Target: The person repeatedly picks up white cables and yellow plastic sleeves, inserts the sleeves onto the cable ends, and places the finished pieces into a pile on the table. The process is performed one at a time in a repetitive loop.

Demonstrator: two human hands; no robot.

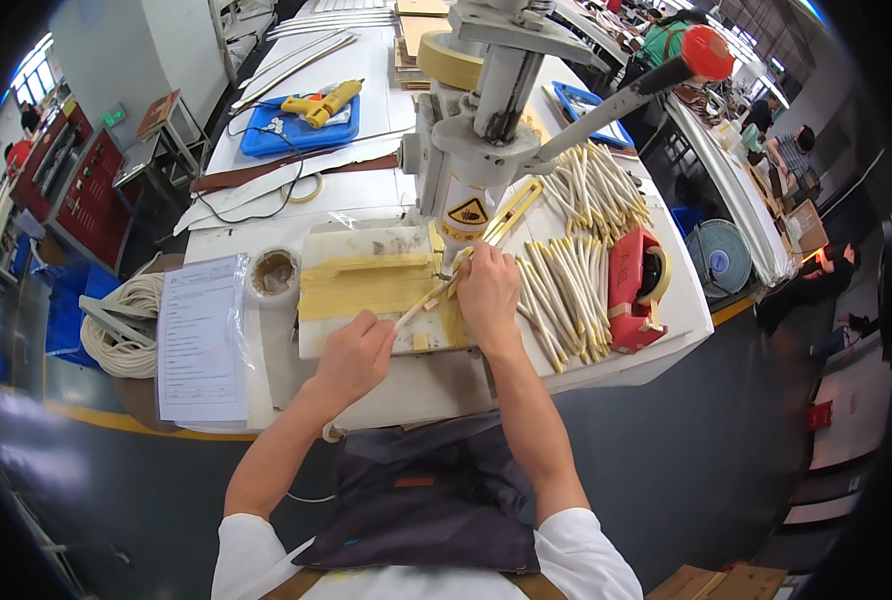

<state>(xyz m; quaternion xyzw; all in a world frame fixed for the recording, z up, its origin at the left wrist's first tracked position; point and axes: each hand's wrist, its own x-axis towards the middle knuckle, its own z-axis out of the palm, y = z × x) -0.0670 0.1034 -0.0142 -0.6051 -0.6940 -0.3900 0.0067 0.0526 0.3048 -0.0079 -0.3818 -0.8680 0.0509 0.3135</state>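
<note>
Beneath the head of a grey metal hand press (476, 150), on a white block-like base (320, 342) partly covered with yellow tape, a slim cream-coloured cord piece (413, 310) is lying aslant, its far end reaching toward the tool. The person's left hand (354, 357) is pinching its near end between thumb and fingers at the front of the base. The right hand (489, 292) is curling its fingers close under the press head, beside the cord's far end; its fingertips are partly hidden, so one cannot tell whether they are gripping the cord or only pressing near it. Above, a grey lever (616, 108) with a red ball knob (707, 53) is slanting up to the right. Right of the press, two loose heaps of pale, yellow-tipped cord lengths (568, 300) are lying on the white table (678, 312), and a red tape dispenser (626, 285) is standing just beside the nearer heap. Left of the base, a squat tape roll (274, 273) is sitting near a printed sheet in a clear sleeve (202, 345). Farther back, a yellow glue gun (328, 104) is resting in a shallow blue plastic tray (301, 138).
</note>
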